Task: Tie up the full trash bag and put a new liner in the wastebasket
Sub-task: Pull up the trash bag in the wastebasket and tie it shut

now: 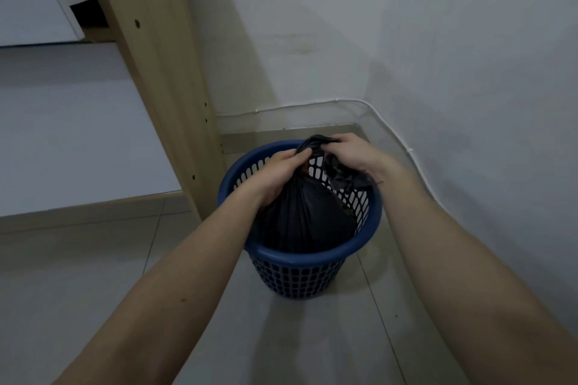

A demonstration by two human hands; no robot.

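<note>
Both hands worked at the neck of the black trash bag (303,216), which sat inside the blue slotted wastebasket (300,256) on the floor. The left hand (281,175) was closed round the gathered neck, thumb and fingers pinching the plastic just above the bulging body; the right hand (350,153) was curled shut on the loose upper tail of the bag, drawing it across above the far rim. No finished knot showed (the crossing itself was hidden between the hands). Judged step: tying off. To do it well, the left grip ought to stay low and firm so the neck does not slacken, while the right brings enough tail round to form a loop; thin film may tear if yanked. No new liner was in view. The floor (125,275) was pale grey tile, bare near the basket. A light wooden upright (162,72) rose at left, white walls met in a corner behind, and a white cable (312,104) ran along their base. Light was dim.
</note>
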